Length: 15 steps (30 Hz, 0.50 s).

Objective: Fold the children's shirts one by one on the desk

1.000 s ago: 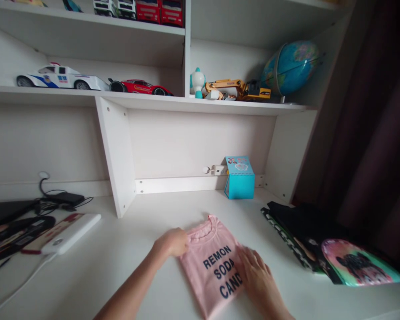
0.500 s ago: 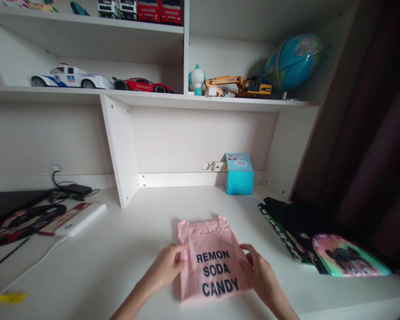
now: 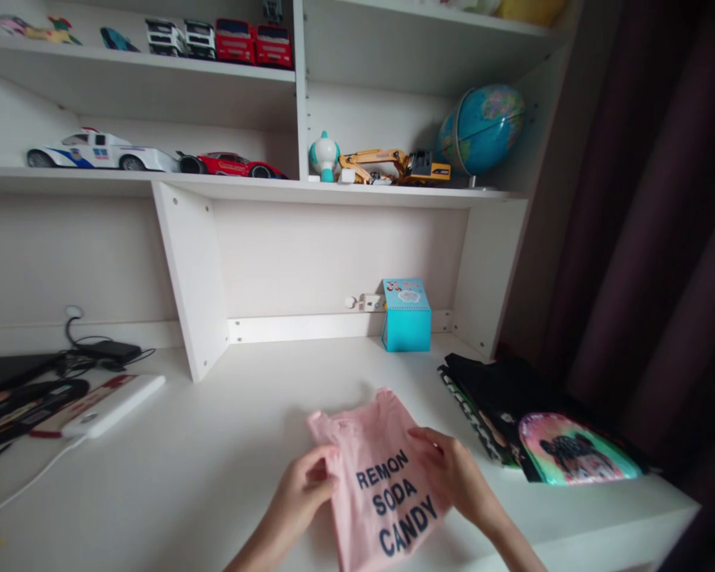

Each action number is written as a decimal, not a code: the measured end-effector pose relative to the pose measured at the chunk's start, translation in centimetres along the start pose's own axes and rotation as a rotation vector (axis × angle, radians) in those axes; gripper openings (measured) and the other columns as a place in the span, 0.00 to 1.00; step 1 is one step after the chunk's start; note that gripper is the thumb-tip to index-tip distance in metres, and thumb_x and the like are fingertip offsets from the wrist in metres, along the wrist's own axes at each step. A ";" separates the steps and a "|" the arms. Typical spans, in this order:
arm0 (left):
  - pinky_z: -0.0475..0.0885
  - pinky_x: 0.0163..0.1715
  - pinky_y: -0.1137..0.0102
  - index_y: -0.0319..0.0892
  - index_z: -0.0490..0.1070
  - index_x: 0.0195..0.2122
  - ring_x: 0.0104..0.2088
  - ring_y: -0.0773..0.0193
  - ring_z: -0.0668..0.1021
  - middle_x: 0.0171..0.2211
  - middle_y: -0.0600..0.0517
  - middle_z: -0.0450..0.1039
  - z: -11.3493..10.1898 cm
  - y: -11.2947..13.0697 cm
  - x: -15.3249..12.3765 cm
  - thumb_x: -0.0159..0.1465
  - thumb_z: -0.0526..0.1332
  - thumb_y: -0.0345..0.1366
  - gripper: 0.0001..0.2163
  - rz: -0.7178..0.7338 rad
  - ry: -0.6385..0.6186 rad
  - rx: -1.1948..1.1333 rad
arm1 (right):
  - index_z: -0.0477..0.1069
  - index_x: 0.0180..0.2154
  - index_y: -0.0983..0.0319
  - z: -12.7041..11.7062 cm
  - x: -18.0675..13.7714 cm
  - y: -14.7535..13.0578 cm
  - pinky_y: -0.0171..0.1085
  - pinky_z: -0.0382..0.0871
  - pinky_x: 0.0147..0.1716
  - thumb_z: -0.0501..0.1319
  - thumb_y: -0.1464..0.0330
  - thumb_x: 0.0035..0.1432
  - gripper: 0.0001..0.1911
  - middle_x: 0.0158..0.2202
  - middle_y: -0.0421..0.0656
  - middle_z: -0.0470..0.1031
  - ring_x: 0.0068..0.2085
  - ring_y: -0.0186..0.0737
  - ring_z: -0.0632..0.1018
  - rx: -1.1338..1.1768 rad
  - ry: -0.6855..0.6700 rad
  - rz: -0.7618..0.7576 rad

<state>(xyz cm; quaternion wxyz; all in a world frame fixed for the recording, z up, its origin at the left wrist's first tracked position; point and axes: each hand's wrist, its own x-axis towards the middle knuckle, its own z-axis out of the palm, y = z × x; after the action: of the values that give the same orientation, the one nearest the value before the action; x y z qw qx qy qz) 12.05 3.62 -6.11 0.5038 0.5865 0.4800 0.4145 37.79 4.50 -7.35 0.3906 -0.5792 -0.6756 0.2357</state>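
Note:
A pink T-shirt (image 3: 363,433), folded to a neat rectangle and printed "REMON SODA CANDY", is between my hands at the front of the white desk. My left hand (image 3: 310,485) pinches its left edge between thumb and fingers. On the opposite edge, my right hand (image 3: 453,477) grips the cloth, its fingertips partly hidden against the fabric. The shirt is tilted, its collar end pointing up and left. Whether its lower edge still touches the desk I cannot tell. To the right lies a stack of folded dark clothes (image 3: 482,389), one with a colourful printed picture.
Behind stands a turquoise desk calendar (image 3: 408,330) beside a wall socket (image 3: 372,303). A white power strip (image 3: 119,405), cables and a black adapter (image 3: 110,350) lie at left. Shelves above hold toy cars, a toy excavator (image 3: 393,163) and a globe (image 3: 488,127).
The shirt has turned clockwise at its lower end and shifted slightly, both hands moving with it. The camera view has swung to the right and up.

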 end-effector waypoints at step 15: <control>0.69 0.43 0.66 0.36 0.63 0.54 0.41 0.59 0.74 0.49 0.42 0.68 21.8 7.7 14.6 0.50 0.60 0.26 0.27 0.365 -0.250 0.009 | 0.70 0.47 0.64 -23.8 3.1 8.9 0.35 0.63 0.28 0.56 0.66 0.53 0.19 0.35 0.52 0.77 0.31 0.40 0.77 -0.505 0.539 0.161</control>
<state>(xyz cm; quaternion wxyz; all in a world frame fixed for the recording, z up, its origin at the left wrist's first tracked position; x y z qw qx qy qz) 37.21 13.48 -1.74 0.4733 0.7129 0.3013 0.4207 62.05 6.23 0.46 0.3795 -0.7498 -0.5376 -0.0691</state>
